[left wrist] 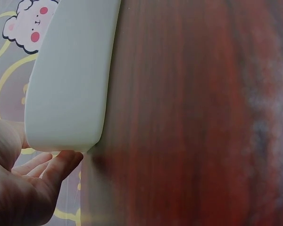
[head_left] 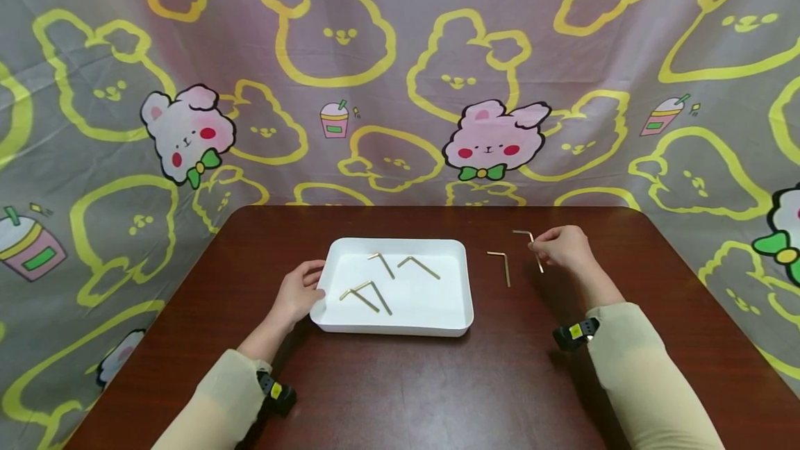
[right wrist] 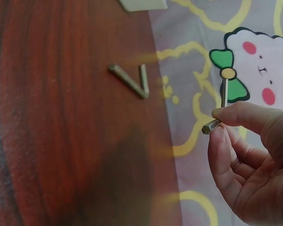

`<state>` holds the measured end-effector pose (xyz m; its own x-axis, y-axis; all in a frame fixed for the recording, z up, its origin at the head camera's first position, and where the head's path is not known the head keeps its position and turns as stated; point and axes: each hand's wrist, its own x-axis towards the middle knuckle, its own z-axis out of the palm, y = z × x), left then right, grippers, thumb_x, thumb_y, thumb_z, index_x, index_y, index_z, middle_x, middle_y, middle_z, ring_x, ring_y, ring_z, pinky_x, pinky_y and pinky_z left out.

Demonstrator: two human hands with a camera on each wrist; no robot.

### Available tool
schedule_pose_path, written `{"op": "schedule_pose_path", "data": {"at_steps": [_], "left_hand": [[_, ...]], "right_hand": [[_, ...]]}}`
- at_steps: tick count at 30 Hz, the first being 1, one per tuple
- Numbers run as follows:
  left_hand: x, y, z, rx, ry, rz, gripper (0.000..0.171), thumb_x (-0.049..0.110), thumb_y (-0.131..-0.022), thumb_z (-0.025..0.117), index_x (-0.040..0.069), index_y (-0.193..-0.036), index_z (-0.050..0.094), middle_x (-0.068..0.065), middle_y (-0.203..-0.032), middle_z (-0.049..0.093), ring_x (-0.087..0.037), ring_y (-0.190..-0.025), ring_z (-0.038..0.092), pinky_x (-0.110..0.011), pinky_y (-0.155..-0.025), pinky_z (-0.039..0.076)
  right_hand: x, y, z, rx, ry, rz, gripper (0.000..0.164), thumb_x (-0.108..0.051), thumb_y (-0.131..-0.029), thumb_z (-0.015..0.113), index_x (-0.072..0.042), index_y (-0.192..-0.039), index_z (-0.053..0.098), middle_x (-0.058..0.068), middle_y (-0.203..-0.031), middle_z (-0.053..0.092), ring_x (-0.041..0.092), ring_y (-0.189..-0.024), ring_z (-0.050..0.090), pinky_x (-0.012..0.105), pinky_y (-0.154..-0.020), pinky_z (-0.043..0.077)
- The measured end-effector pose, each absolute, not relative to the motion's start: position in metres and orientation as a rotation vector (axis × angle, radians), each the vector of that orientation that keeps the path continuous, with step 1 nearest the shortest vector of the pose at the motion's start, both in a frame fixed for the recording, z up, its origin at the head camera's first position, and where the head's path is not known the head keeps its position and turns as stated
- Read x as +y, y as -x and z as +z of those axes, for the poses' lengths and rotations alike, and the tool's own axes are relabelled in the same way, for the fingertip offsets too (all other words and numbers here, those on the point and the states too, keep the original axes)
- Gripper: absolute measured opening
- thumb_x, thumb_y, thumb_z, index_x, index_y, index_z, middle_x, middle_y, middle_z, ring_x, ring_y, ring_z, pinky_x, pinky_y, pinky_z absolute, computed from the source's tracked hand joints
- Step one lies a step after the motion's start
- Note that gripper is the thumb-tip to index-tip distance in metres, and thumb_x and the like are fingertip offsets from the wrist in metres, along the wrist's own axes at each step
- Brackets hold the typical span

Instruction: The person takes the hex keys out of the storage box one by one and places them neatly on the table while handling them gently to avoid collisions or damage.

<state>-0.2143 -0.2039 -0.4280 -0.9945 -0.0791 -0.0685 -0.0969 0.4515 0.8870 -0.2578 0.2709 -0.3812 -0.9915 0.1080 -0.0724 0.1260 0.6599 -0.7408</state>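
Note:
My right hand (head_left: 562, 247) pinches an L-shaped, brass-coloured hex key (head_left: 539, 260) between thumb and fingers, over the table's right side. Its six-sided end shows close up in the right wrist view. A second hex key (head_left: 507, 271) lies on the table to the left of that hand, its short arm pointing left. My left hand (head_left: 300, 292) grips the left end of a white rectangular tray (head_left: 425, 311), thumb at the rim and fingers against the outer wall. Inside the tray lie several more hex keys (head_left: 423, 267), two of them crossing near the front left.
The dark reddish-brown table (head_left: 406, 394) reaches back to a hanging cloth (head_left: 400, 68) printed with cartoon bears and cups. The cloth also runs along both sides. A black device (head_left: 276, 394) is strapped to the left wrist, and a similar device (head_left: 575, 333) to the right.

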Motion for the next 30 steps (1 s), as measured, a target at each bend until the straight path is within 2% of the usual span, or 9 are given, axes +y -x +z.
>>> {"op": "schedule_pose_path", "data": {"at_steps": [9, 21, 30], "left_hand": [[-0.204, 0.214, -0.427, 2.665, 0.160, 1.616, 0.055, -0.014, -0.085, 0.054, -0.003, -0.138, 0.046, -0.032, -0.130, 0.053, -0.039, -0.117, 0.056, -0.044, -0.088, 0.050], [-0.203, 0.214, -0.429, 2.667, 0.173, 1.610, 0.055, -0.014, -0.085, 0.055, -0.002, -0.137, 0.047, -0.031, -0.130, 0.054, -0.039, -0.117, 0.056, -0.043, -0.087, 0.050], [-0.204, 0.214, -0.429, 2.672, 0.164, 1.618, 0.054, -0.015, -0.084, 0.054, -0.003, -0.137, 0.047, -0.031, -0.128, 0.054, -0.039, -0.116, 0.057, -0.042, -0.087, 0.051]], "right_hand": [[0.275, 0.262, -0.397, 2.835, -0.227, -1.244, 0.025, -0.015, -0.087, 0.070, 0.008, -0.095, 0.069, 0.001, -0.064, 0.064, 0.012, -0.058, 0.061, 0.028, -0.057, 0.053], [0.276, 0.263, -0.408, 2.792, -0.317, -1.162, 0.021, -0.013, -0.086, 0.070, 0.007, -0.092, 0.070, 0.004, -0.068, 0.065, 0.014, -0.063, 0.062, 0.032, -0.060, 0.055], [0.274, 0.266, -0.412, 2.809, -0.332, -1.098, 0.018, -0.013, -0.084, 0.073, 0.005, -0.085, 0.072, 0.006, -0.066, 0.065, 0.016, -0.059, 0.061, 0.030, -0.058, 0.054]]}}
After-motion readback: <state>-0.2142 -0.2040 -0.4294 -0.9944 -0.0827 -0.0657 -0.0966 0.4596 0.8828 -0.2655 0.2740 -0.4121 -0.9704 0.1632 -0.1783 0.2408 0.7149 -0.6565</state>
